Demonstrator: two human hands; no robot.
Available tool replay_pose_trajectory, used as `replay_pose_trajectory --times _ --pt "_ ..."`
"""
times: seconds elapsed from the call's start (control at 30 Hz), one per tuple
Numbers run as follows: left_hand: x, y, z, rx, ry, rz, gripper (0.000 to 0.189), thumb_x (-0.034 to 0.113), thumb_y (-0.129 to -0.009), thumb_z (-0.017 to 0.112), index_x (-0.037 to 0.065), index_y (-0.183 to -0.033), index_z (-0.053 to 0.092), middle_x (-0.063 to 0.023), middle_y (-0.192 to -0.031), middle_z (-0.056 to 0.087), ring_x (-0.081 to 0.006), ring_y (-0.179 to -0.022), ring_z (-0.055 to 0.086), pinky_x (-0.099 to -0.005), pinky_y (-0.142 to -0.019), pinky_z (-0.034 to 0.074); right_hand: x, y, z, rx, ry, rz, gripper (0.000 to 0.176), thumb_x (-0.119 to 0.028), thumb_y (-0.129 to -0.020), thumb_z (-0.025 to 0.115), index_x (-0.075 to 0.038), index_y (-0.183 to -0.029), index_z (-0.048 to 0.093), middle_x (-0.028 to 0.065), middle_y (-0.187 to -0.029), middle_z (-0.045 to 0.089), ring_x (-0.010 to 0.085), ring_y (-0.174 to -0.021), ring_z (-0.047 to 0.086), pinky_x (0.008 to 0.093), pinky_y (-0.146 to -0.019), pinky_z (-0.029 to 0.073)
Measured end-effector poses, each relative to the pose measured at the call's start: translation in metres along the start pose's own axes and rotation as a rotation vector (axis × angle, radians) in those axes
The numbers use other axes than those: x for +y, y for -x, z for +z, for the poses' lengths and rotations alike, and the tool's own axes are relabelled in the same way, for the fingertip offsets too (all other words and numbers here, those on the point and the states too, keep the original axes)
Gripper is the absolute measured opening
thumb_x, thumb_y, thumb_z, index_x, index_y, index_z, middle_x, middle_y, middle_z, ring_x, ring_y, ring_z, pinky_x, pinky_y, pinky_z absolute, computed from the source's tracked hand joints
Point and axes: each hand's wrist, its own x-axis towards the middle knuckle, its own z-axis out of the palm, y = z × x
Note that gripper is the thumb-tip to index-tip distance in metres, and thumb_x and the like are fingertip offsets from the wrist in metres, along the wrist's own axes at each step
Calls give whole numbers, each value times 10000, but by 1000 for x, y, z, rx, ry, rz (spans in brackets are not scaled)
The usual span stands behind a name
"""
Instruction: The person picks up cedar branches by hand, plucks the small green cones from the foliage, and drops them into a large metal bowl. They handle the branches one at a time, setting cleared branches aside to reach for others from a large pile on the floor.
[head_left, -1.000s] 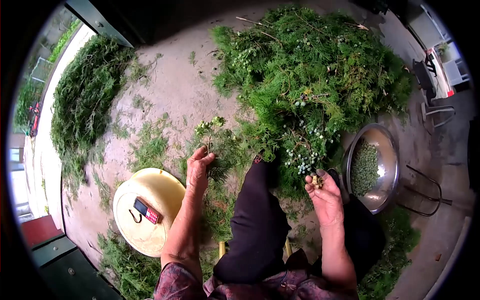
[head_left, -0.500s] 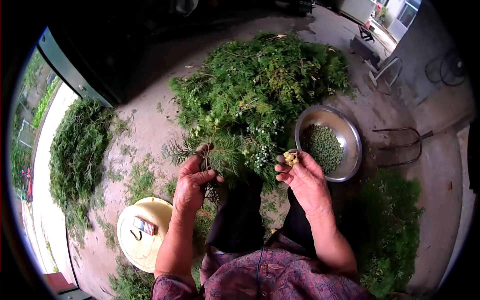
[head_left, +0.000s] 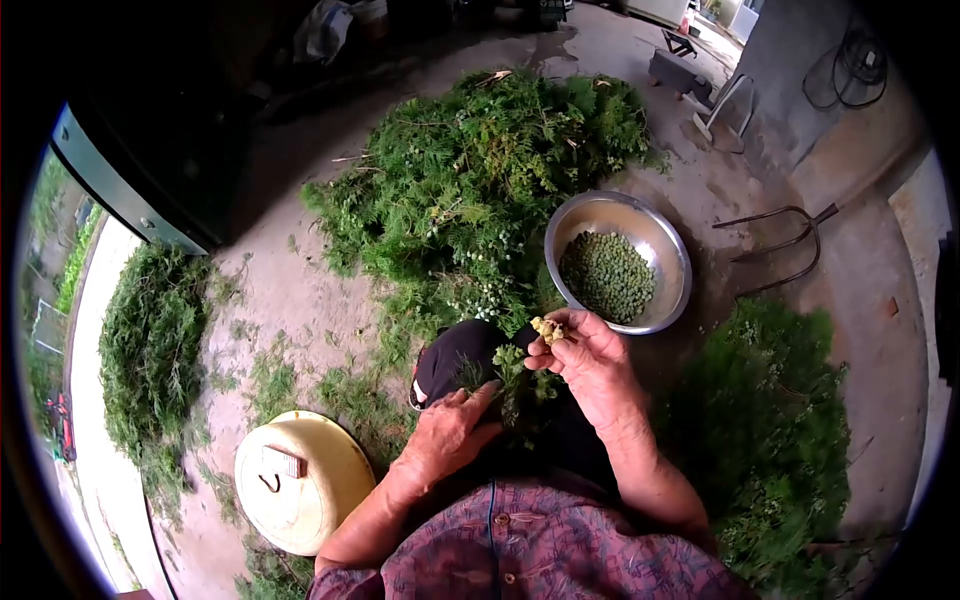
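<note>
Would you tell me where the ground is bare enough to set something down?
Bare concrete lies between the big branch heap and the left greenery strip, and right of the steel bowl around the fork tool. Crowded: the lap, where left hand holds a sprig and right hand pinches cones, and the ground between heap and bowl.

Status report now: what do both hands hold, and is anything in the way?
Left hand grips green sprig over lap. Right hand pinches yellowish picked bits. Steel bowl of green seeds just beyond right hand, path clear.

Rural home yard: concrete ground [head_left: 300, 290], cut green branches [head_left: 480, 170], pitchfork [head_left: 785, 250].
</note>
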Motion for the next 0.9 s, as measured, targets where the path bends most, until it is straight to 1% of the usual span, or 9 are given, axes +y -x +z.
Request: replay_pose_trajectory --times 0.13,0.2,0.27,0.33,0.37,0.53,0.7,0.8,0.9 --pt "5 -4 -14 395 -263 117 454 180 -743 638 40 -1153 505 -160 -974 576 -308 -864 549 -410 -802 423 6 5 5 -57 408 -103 260 36 -810 547 13 -1066 513 77 -960 560 151 -861 582 258 -765 488" --pt "11 -8 -18 489 23 104 421 76 -726 670 31 -1122 535 -126 -931 608 -257 -820 591 -348 -727 474 6 5 10 -104 767 -284 300 59 -789 552 6 -1081 506 86 -988 545 144 -876 574 245 -767 478" --pt "16 -10 -19 502 438 69 404 25 -720 674 24 -1104 547 -108 -910 616 -210 -798 601 -299 -718 475 8 6 15 -109 861 -362 387 96 -740 560 -15 -1105 497 116 -1013 524 193 -868 576 261 -739 474" --pt "20 -13 -16 544 463 100 338 -16 -709 678 12 -1034 591 -97 -879 628 -167 -771 601 -253 -703 471 5 7 20 -104 1041 -467 404 100 -728 564 -21 -1107 498 127 -1008 525 226 -851 578 278 -721 477" --pt "23 -14 -15 546 464 117 318 -17 -706 679 10 -1013 603 -100 -877 630 -169 -777 602 -255 -704 474 4 8 21 -106 1035 -464 428 107 -712 565 -28 -1113 497 142 -1005 521 269 -830 572 294 -708 474" --pt "22 -19 -1 633 385 142 207 -8 -713 671 15 -915 632 -116 -862 626 -233 -755 626 -285 -648 503 11 11 19 -90 896 -340 486 115 -707 585 -33 -1156 473 106 -1004 526 192 -837 571 270 -732 472" --pt "18 -18 0 561 628 -16 140 -12 -753 646 -5 -892 630 -62 -784 631 -119 -673 583 -217 -631 470 23 7 10 -120 320 -94 525 105 -731 620 -24 -1197 417 52 -1019 513 109 -899 538 237 -783 473" --pt "20 -17 1 504 970 -166 90 17 -797 618 -6 -883 616 -32 -750 611 -92 -662 554 -220 -589 459 29 10 12 -92 275 -55 512 94 -717 646 -20 -1168 430 47 -1015 511 110 -900 540 238 -785 473" --pt "23 -17 -2 442 1168 -272 87 43 -823 601 -18 -885 607 -6 -759 602 -59 -687 528 -206 -620 446 35 12 14 -73 547 -241 463 51 -705 679 -41 -1114 482 52 -1007 501 131 -878 549 246 -741 477"
